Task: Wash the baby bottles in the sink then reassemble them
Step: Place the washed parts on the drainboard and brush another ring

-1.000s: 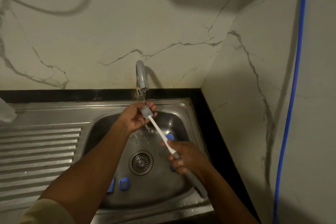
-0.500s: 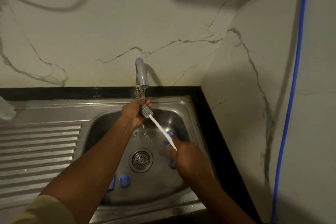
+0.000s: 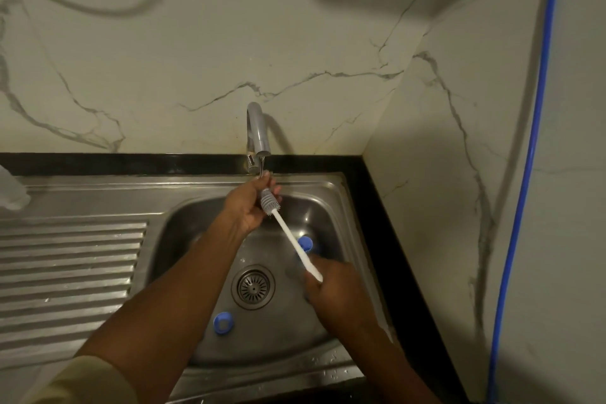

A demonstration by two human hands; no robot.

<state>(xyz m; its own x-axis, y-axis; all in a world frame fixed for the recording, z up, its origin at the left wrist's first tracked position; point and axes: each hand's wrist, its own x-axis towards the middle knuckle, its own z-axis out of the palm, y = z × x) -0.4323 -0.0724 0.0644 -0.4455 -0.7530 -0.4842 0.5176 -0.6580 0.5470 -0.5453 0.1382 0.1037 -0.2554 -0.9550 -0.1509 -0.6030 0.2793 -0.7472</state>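
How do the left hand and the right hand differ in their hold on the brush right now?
The left hand curls round the grey bristle head of the brush, while the right hand grips the far end of its white handle. The left hand is raised at the back, just under the faucet; the right hand sits lower, over the sink basin beside the drain. Both hold the same brush.

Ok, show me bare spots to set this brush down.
Free: the ribbed steel drainboard, left of the stainless sink basin. Crowded: the basin, with blue plastic pieces, round drain strainer, left hand and right hand holding the white-handled brush.
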